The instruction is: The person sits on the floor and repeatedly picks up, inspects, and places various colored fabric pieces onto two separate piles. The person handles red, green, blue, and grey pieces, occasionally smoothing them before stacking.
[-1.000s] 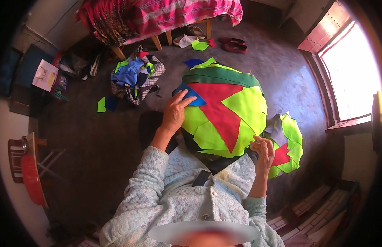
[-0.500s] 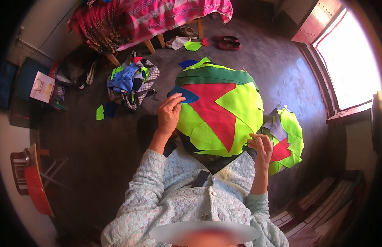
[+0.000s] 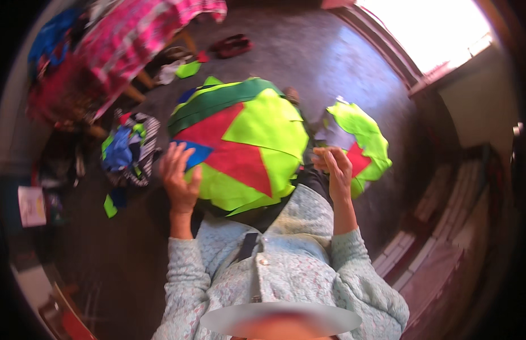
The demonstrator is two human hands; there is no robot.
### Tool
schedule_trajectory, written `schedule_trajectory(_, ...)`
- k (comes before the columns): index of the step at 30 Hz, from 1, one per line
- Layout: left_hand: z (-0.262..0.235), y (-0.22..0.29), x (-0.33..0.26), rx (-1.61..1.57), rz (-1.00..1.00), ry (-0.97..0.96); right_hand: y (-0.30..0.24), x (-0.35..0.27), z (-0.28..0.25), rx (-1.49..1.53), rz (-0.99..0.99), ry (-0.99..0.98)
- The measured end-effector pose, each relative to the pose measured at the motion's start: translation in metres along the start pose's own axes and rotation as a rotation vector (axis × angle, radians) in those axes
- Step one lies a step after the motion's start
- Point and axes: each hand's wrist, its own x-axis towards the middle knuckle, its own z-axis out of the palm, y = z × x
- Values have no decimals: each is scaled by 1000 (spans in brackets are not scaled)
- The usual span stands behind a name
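Below, in the head view, the left hand [image 3: 179,177] lies spread open on the left edge of the patchwork cloth [image 3: 246,144] draped over the lap, while the right hand [image 3: 335,170] pinches its right edge; fabric scraps [image 3: 127,150] lie on the floor [image 3: 331,62] nearby

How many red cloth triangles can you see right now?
3: two meeting on the big patchwork piece by the left hand, one on the smaller piece beside the right hand. Folds may hide more.
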Motion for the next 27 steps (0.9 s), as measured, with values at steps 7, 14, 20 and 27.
schedule_trajectory(7,47,-12,-1,271,-149,-89,5,22,-96,15,-162,440)
schedule_trajectory(14,52,-12,-4,271,-161,-102,61,52,-149,-302,-78,528)
schedule_trajectory(20,49,-11,0,265,-180,-112,71,109,-136,-1035,-181,409)
schedule_trajectory(27,49,-12,-1,246,-163,-93,101,158,-120,-1334,-239,274)
